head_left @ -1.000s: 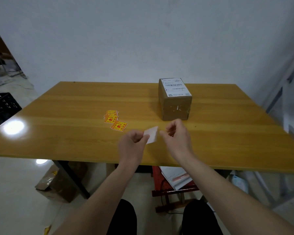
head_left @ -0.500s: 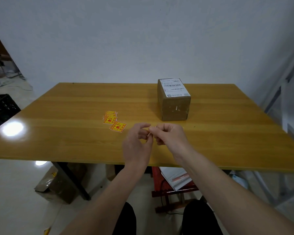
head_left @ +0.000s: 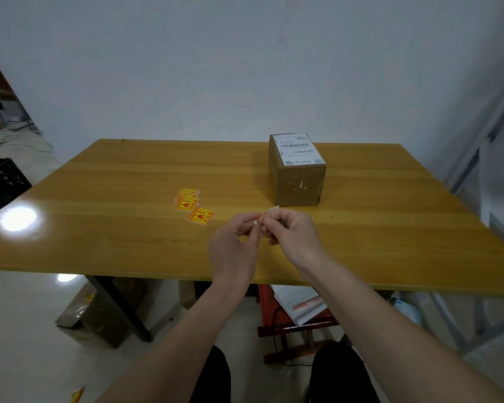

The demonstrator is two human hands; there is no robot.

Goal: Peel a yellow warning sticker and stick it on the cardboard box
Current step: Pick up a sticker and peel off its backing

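My left hand and my right hand meet fingertip to fingertip above the wooden table, both pinching one small yellow warning sticker. Only a yellow-red corner and a bit of white backing show between the fingers; the rest is hidden. The cardboard box stands upright just beyond my right hand, a white shipping label on its top. A loose pile of yellow warning stickers lies on the table to the left of my hands.
A black crate sits off the table's left edge. Under the table are a cardboard carton on the floor and a red stool with papers. A metal frame stands at the right.
My hands have come together from holding the white backing spread between them. They now sit slightly farther forward, and a yellow corner of the sticker shows at the fingertips.
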